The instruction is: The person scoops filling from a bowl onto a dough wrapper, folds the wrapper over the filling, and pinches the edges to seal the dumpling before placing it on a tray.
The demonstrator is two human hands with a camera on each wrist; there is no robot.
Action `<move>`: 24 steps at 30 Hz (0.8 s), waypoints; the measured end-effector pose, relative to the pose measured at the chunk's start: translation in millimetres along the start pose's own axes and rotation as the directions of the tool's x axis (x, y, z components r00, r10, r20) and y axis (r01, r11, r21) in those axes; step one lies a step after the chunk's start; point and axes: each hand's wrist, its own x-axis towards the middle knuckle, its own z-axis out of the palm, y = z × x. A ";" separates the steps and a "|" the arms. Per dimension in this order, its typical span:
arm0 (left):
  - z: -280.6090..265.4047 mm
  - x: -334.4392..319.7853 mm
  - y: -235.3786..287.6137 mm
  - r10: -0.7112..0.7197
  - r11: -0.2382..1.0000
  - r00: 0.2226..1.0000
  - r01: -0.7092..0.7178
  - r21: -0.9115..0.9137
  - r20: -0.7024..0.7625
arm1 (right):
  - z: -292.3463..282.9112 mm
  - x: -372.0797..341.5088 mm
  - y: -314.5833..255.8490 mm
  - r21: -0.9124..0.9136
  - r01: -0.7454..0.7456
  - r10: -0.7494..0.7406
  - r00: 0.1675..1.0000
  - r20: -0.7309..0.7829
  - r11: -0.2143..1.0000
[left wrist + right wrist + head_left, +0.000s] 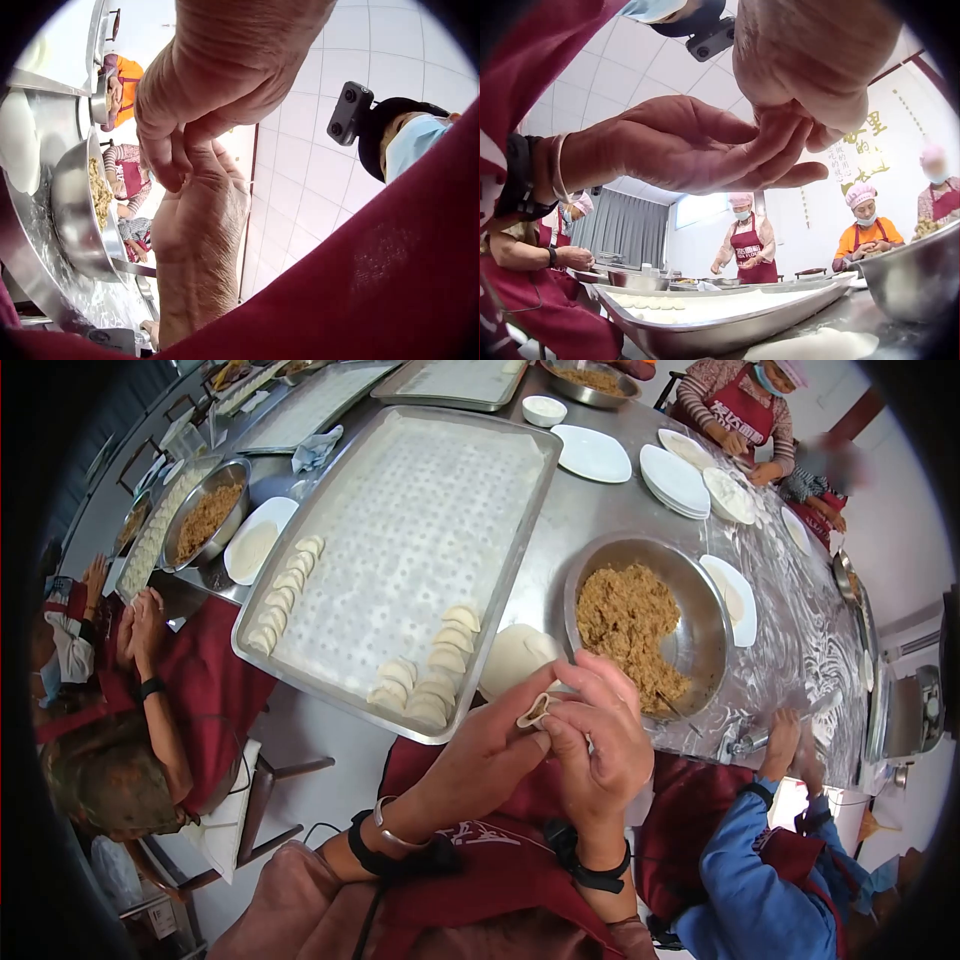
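Note:
Close over the near edge of the tray, both hands meet around a small folded dumpling (535,710), its pale dough edge still showing a gap. My left hand (490,745) holds it from the left, thumb and fingers about the dough. From the other side my right hand (603,735) pinches the edge with thumb and fingertips. In the left wrist view the fingers of the left hand (217,67) and right hand (199,232) hide most of the dumpling. The right wrist view shows the left hand (682,146) stretched beneath the right hand (810,60).
A metal tray (545,480) bears rows of finished dumplings (430,695). Right of it stands a steel bowl (705,650) of brown filling (630,620), with pale round wrappers (515,655) beside it. White plates (675,475) lie farther back. People sit close on both sides.

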 end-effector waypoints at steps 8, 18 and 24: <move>3.4 3.6 3.0 -0.126 0.991 0.991 0.128 -0.041 0.031 | -9.0 0.3 0.9 0.106 -0.149 0.146 0.989 0.033 0.983; 4.4 5.4 3.1 -0.035 0.999 0.994 0.032 0.034 0.101 | -12.3 -7.1 14.4 0.194 -0.066 0.046 0.993 0.108 0.979; 4.7 3.3 -3.7 -0.058 0.998 0.998 0.057 0.022 0.039 | -6.8 -9.0 10.9 0.156 -0.010 0.009 1.000 0.009 0.988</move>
